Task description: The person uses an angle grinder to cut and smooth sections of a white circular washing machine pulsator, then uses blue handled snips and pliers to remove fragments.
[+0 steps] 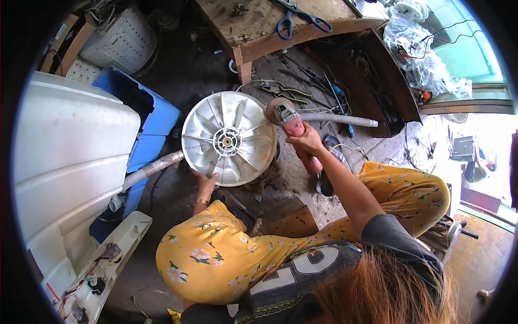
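Observation:
A round white plastic washing machine pulsator (pixel 227 142) with curved ribs and a central hub faces up in front of me. My left hand (pixel 205 185) grips its near-left rim; most of the fingers are hidden beneath it. Wrapped round the body of a red angle grinder (pixel 294 127), my right hand (pixel 308 139) holds the tool at the pulsator's right side. The grinder's brown disc (pixel 276 109) is at the right rim; whether it touches, I cannot tell. A grey corrugated hose (pixel 340 118) lies just beyond the grinder.
A wooden table (pixel 253 35) with blue-handled scissors (pixel 303 21) stands ahead. Pliers (pixel 286 92) and other tools lie on the floor beside an open dark toolbox (pixel 377 81). To my left are a blue bin (pixel 156 121), a large white appliance panel (pixel 75 140) and another hose (pixel 156 166).

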The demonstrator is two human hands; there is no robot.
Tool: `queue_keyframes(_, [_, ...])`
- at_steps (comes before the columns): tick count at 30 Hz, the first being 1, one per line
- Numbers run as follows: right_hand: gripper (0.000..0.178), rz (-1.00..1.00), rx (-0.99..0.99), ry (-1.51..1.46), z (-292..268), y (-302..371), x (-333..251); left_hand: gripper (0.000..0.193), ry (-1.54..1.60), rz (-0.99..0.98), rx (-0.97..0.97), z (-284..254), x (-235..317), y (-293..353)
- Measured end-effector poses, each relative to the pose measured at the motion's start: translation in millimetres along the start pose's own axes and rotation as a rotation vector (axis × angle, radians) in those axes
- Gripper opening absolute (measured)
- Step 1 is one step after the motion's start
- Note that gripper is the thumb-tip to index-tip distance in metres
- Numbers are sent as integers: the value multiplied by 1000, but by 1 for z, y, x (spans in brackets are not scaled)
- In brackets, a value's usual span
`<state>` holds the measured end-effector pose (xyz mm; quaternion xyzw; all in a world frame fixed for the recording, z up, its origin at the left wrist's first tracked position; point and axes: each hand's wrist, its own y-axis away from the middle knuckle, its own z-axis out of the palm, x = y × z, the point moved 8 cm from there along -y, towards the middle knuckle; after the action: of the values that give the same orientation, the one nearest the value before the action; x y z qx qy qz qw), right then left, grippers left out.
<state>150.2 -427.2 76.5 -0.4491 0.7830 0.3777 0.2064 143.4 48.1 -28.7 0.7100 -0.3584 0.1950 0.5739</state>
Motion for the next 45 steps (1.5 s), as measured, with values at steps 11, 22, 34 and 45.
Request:
queue_keyframes(11, [86, -3, 16, 2, 4, 10, -18, 120, -39, -14, 32, -10, -4, 3])
queue_keyframes(22, [94, 10, 19, 45, 2, 11, -6, 122, -45, 24, 14, 5, 14, 15])
queue_keyframes(34, [91, 1, 4, 38, 5, 10, -8, 120, -68, 30, 25, 3, 6, 7])
queue_keyframes(45, [89, -20, 9, 35, 6, 11, -11, 121, -91, 94, 45, 4, 18, 16])
